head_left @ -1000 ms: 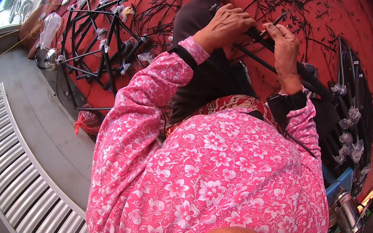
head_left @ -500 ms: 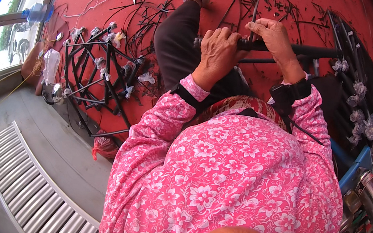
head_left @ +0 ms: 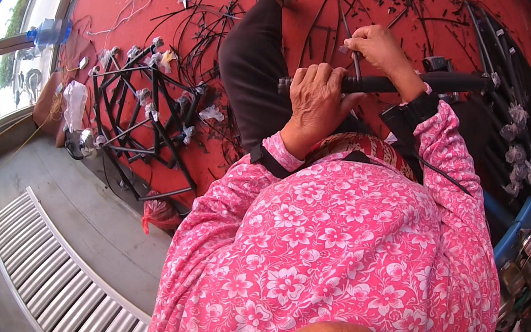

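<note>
Gripping black tube: left hand wrapping fist around it; right hand pinching thin black strip above.

A red mat is spread over the floor and is littered with black offcuts. Beside it, grey concrete and a ribbed metal grille are seen. Bright daylight is let in through a window at the left.
</note>
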The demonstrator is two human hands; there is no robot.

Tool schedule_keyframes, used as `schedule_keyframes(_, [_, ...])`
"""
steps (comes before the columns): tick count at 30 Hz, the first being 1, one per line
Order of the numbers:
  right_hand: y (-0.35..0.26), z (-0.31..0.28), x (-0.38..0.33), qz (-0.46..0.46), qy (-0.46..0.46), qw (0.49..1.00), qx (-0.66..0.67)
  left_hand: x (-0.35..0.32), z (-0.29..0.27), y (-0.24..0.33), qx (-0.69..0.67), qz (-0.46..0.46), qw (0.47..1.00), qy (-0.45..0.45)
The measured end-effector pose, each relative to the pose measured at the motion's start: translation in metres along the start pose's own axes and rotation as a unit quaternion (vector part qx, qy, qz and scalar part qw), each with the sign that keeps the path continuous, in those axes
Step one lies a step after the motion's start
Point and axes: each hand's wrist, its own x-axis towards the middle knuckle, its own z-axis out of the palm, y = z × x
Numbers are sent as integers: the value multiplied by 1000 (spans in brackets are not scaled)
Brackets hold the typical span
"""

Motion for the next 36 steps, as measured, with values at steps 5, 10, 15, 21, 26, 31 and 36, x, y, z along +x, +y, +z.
schedule_keyframes(5, [-2,5,-15,42,-22,998,-39,-9,-4,6,-32,-16,999,-7])
schedule_keyframes(10, [-2,12,-21,74,-56,995,-23,-16,-10,11,-74,-50,996,-3])
schedule_keyframes(15, [7,20,-30,75,-53,995,-31,-27,-10,15,-107,-55,993,21])
schedule_keyframes(21, [11,24,-35,109,-64,992,-24,-31,-8,11,-113,-19,993,24])
schedule_keyframes(26, [4,21,-32,98,-71,991,-55,-26,-11,13,-69,18,997,-9])
schedule_keyframes(31, [4,15,-27,77,-77,990,-91,-16,-12,12,-52,66,996,-20])
schedule_keyframes(36, [-3,19,-19,44,-6,996,-81,0,-17,10,-82,41,992,-90])
